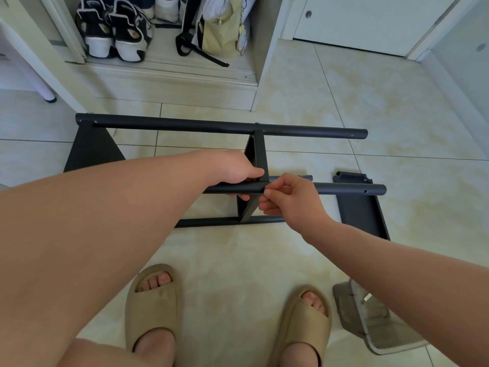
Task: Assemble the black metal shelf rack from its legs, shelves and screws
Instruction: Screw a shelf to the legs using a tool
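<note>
**Holding a leg against the middle shelf**

The half-built rack [158, 123] lies on its side on the tile floor [344, 102]. At the left, one shelf [92, 149] stands on edge, fixed to the far leg [304, 131], which runs across to the right. The left hand [235, 170] grips the near leg [344, 188], with its fingers curled under the tube and its thumb on the corner of the middle shelf [258, 149]. That shelf also stands on edge. Its top joins the far leg and its lower corner touches a third leg [211, 221] on the floor. Just right of that corner, the right hand [288, 197] pinches thumb and forefinger together on top of the near leg. Whether anything sits between the fingertips is too small to tell. The near leg's free end sticks out to the right, above a loose shelf [362, 210] lying flat on the floor. Nearer the camera, two tan slippers [153, 305] stand on the tiles.
</note>
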A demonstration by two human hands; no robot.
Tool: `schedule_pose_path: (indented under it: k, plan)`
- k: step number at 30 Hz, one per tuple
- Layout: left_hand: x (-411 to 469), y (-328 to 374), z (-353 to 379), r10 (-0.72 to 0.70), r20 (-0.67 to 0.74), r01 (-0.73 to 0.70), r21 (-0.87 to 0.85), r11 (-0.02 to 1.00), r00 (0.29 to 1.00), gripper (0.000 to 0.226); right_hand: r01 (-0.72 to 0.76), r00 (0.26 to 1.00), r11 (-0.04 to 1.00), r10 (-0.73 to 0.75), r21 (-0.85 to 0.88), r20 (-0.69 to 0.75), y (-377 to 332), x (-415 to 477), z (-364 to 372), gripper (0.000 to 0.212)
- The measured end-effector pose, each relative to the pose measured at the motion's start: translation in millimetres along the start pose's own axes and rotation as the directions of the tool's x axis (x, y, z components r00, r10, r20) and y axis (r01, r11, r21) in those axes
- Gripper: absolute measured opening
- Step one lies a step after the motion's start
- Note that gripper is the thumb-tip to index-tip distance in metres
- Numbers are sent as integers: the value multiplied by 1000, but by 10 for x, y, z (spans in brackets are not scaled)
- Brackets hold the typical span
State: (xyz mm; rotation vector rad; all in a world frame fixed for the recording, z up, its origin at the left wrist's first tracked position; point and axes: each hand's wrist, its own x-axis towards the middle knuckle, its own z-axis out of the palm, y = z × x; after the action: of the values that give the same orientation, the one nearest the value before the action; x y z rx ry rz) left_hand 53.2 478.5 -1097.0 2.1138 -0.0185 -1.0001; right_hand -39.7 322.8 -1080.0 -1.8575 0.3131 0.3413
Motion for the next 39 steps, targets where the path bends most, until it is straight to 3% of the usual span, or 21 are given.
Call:
schedule_pose_path:
  k: [5,8,10,16,18,21,26,30,35,39]
  plan:
    - [-10,-1,-1,-9,1,9,-7,1000,1000,40,66,998,943,-63,-325,19,-64,41,-23,19]
    - [-23,4,8,-19,0,19,1,1000,1000,40,96,995,913,-77,-396,63,-85,55,-61,22]
    - [-34,19,20,-23,-2,23,5,1000,1000,40,101,994,920,-79,-379,74,-80,56,-92,20]
    - [-51,52,20,-64,2,64,3,998,998,43,-24,999,998,25,-55,33,-10,34,-21,15]
    - [-61,62,22,-67,-8,67,4,998,998,44,7,1000,991,-5,-134,18,-9,26,-21,17]
    - [-78,78,27,-68,-21,69,37,997,997,45,144,989,823,-136,-549,55,-28,51,-86,14]
    - [-87,82,29,-91,-17,91,55,994,996,45,214,967,577,-241,-788,85,-90,135,-97,15]
    - [-93,59,26,-45,5,45,-9,999,999,39,166,973,656,-228,-737,16,-57,219,-174,25]
    - [-123,58,46,-18,-13,18,-30,999,1000,36,200,976,737,-210,-646,62,-50,274,-268,14]
    - [-194,95,92,8,-87,-8,2,1000,996,37,234,959,652,-276,-721,62,-8,230,-229,17]
